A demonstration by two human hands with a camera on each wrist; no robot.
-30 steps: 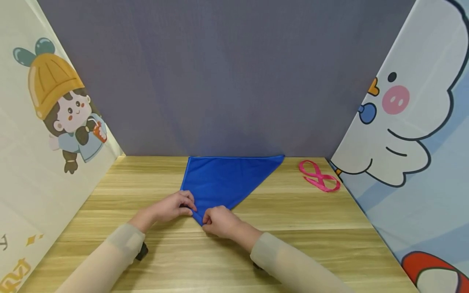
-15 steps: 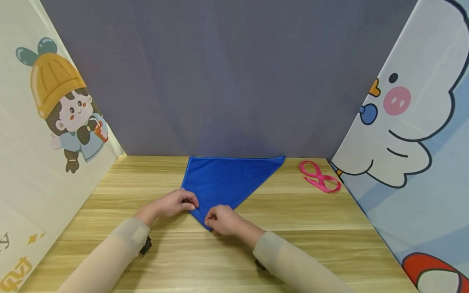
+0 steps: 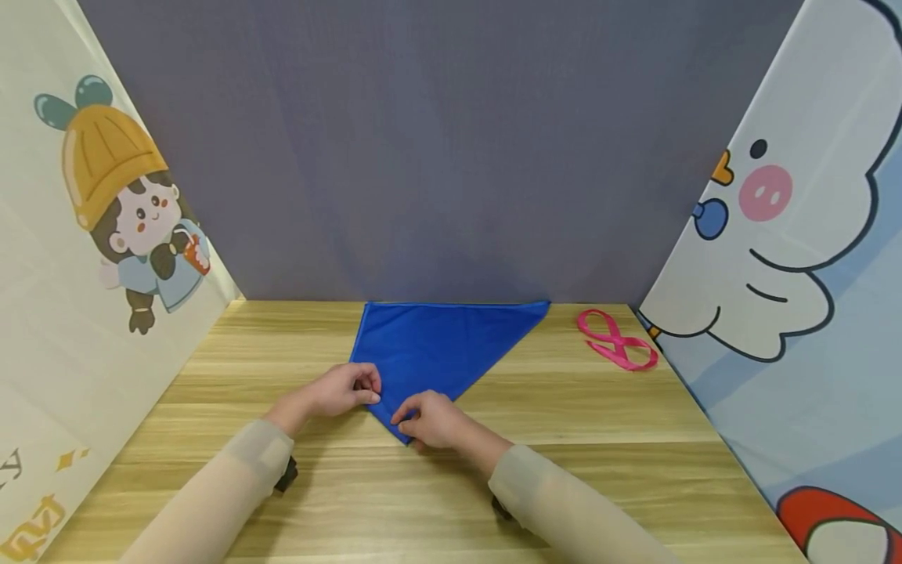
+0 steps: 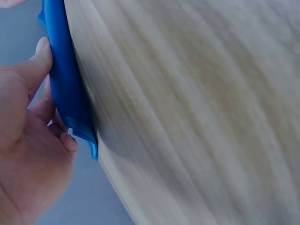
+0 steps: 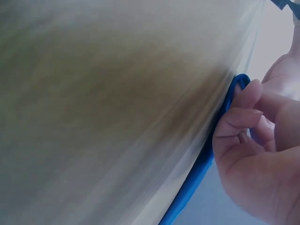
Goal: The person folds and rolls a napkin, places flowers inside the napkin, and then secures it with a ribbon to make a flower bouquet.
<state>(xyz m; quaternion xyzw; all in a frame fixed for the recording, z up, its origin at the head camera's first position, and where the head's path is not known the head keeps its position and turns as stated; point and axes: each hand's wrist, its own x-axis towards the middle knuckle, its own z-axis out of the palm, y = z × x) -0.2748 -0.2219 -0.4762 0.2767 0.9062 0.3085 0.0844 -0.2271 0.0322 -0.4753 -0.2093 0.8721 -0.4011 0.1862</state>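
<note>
A blue cloth [image 3: 430, 345], folded to a pointed shape, lies flat on the wooden table. My left hand [image 3: 345, 389] is at its lower left edge, fingers bent and the thumb against the edge; the left wrist view has the thumb tip on the blue cloth [image 4: 70, 84]. Beside the near corner, my right hand [image 3: 431, 421] holds the edge between thumb and curled fingers. In the right wrist view the blue cloth [image 5: 192, 178] bends into a small loop at the right hand's [image 5: 253, 150] fingertips. The fingertips under the cloth are hidden.
A pink ribbon [image 3: 617, 341] lies looped on the table [image 3: 564, 470] at the right rear. A grey panel [image 3: 437, 157] stands behind the table. Printed cartoon panels [image 3: 789, 235] flank both sides.
The near corner of the cloth has shifted slightly right and toward me. Both hands have moved a little to the right, and the right hand's index finger has straightened somewhat.
</note>
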